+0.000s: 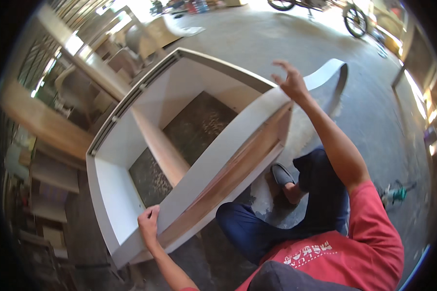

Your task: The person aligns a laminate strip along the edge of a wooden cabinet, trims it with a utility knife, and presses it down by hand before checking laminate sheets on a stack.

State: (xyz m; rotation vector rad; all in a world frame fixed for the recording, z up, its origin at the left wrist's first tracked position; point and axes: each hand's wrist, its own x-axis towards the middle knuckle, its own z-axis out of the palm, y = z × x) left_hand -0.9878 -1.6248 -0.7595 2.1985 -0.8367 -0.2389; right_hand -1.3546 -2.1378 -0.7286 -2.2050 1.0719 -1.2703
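Observation:
A large white box-shaped cabinet carcass lies on the floor in front of me, with bare wood showing on its near side. Along its near edge runs a wide, flexible white strip, whose loose far-right end curls up past the corner. At the near-left part of the strip, my left hand is closed, its fingers curled at the strip's edge. My right hand is over the strip near the right corner, fingers spread, and appears to hold nothing. Its palm side is partly hidden.
A wooden divider crosses the carcass, and shavings lie on the floor inside. Wooden beams and shelves stand at the left. A green power tool lies at the right. A motorbike wheel shows at the back.

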